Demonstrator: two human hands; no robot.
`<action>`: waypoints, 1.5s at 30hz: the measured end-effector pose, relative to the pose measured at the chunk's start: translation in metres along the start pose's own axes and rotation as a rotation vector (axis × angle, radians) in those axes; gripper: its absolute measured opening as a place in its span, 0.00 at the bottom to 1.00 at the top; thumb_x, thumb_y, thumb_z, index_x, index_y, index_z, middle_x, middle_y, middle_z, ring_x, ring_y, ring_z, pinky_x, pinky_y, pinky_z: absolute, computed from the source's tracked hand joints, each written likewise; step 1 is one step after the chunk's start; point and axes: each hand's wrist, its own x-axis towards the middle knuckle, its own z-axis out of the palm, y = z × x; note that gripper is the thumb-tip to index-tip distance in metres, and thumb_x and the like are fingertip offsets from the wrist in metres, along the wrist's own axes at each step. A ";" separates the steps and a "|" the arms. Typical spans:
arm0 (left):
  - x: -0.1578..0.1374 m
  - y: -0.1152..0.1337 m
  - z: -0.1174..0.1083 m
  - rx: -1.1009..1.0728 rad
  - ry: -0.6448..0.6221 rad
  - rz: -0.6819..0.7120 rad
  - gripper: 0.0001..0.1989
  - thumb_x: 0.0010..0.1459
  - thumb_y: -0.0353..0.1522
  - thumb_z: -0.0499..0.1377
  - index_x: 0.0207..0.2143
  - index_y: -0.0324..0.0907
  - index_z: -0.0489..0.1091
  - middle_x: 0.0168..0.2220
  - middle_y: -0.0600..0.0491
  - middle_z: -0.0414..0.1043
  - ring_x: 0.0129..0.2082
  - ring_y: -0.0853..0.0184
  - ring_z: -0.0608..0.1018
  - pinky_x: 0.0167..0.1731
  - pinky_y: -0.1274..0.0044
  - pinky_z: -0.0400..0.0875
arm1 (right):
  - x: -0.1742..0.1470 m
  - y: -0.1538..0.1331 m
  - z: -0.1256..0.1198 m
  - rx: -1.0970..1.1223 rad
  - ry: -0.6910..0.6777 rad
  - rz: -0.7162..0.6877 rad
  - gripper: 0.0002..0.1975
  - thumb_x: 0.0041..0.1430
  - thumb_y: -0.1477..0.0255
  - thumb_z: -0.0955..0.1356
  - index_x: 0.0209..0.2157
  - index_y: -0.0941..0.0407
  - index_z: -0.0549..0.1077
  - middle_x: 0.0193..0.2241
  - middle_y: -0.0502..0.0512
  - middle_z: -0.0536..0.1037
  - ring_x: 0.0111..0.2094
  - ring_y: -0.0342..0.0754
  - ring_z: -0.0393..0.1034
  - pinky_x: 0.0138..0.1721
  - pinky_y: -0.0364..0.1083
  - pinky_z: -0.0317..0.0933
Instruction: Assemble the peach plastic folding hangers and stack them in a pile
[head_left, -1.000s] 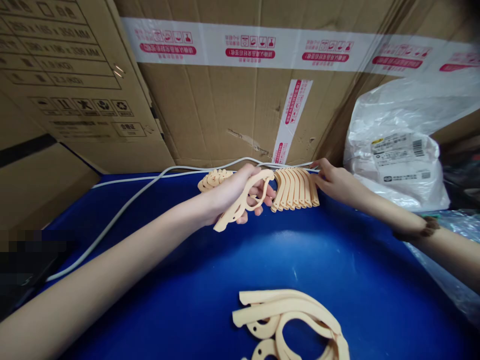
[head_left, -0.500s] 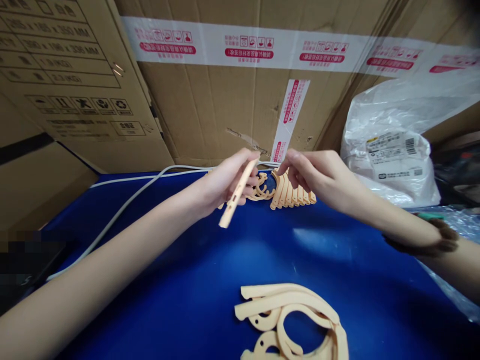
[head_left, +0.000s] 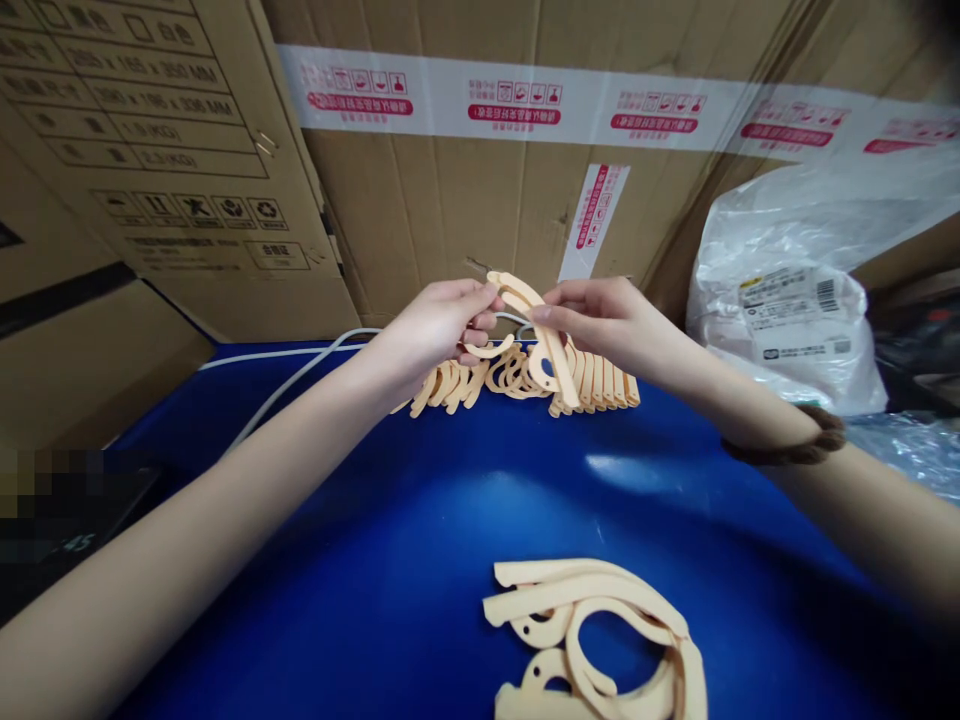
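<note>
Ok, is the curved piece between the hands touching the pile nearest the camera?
Apart: the head view shows blue tabletop between the curved piece and the pile.

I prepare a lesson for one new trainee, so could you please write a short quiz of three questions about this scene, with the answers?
1. Multiple choice: what do the left hand and the right hand hold between them?
A) a white cable
B) a cream curved piece
C) a plastic bag

2. True or false: a brown band is worn on the right arm.

3. Fill in the colour: the pile of pieces nearest the camera lies on a ____ surface.

Key:
1. B
2. True
3. blue
</note>
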 end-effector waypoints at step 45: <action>-0.003 -0.007 0.011 -0.093 -0.140 -0.068 0.13 0.64 0.24 0.48 0.26 0.36 0.65 0.19 0.58 0.54 0.14 0.78 0.59 0.13 0.85 0.50 | -0.031 -0.002 -0.010 -0.412 0.167 0.157 0.27 0.64 0.49 0.56 0.30 0.56 0.71 0.23 0.52 0.71 0.24 0.45 0.63 0.27 0.45 0.50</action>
